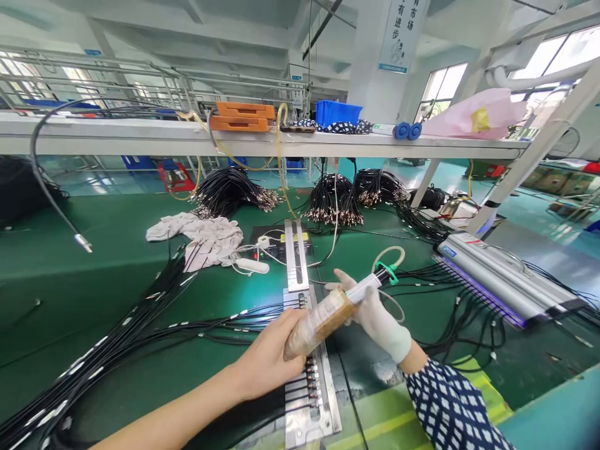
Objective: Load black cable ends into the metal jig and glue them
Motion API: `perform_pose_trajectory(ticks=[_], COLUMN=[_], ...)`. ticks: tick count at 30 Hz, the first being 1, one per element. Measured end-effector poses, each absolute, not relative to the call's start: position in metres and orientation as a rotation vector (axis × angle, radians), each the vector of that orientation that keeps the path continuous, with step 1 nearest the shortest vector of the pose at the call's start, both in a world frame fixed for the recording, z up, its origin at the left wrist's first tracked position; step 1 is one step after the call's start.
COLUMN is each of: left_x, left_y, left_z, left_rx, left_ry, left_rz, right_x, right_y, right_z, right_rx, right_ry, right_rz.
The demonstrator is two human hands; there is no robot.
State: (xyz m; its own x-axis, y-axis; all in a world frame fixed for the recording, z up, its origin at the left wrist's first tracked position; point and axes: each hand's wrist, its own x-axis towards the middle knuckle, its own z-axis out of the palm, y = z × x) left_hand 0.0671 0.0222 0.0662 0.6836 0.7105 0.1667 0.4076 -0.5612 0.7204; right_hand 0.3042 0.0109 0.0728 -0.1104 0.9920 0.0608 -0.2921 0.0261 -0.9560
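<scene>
My bare left hand point(269, 359) is closed around the taped brown barrel of a glue syringe point(323, 319). My right hand point(375, 312), in a white glove with a checked sleeve, grips the syringe's white upper part near the green fitting point(388, 273), from which a clear tube loops away. The syringe is tilted and held just above a metal fixture point(309, 400) in which black cable ends with connectors sit in a row. Black cables point(117, 340) run from the fixture off to the left across the green mat.
A long silver lamp unit point(501, 278) glowing violet lies on the right. A metal bar point(295, 253), white gloves point(206, 237) and bundles of black cables point(229, 190) lie further back. A shelf point(140, 137) overhead carries orange boxes, a blue bin and a pink bag.
</scene>
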Motion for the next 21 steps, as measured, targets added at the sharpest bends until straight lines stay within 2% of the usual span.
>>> perform_pose_trajectory(ticks=[6,8,11,16,21], left_x=[0.083,0.076,0.052,0.020,0.023], left_y=[0.016,0.016,0.026,0.060,0.074], left_z=[0.047,0.045,0.038,0.000,-0.043], left_rx=[2.047,2.122,2.215,2.415,2.561], left_ry=[0.839,0.837,0.965,1.370,1.561], left_rz=[0.652,0.652,0.702,0.722,0.618], right_x=[0.259,0.264,0.306,0.375,0.359], right_y=[-0.010,0.001,0.046,0.143,0.184], right_z=[0.017,0.010,0.020,0.056,0.078], right_rx=[-0.839,-0.990,-1.492,-1.884,-2.086], right_ry=[-0.911,-0.935,-1.098,-1.256,-1.616], right_rz=[1.499,1.374,1.023,0.733,0.493])
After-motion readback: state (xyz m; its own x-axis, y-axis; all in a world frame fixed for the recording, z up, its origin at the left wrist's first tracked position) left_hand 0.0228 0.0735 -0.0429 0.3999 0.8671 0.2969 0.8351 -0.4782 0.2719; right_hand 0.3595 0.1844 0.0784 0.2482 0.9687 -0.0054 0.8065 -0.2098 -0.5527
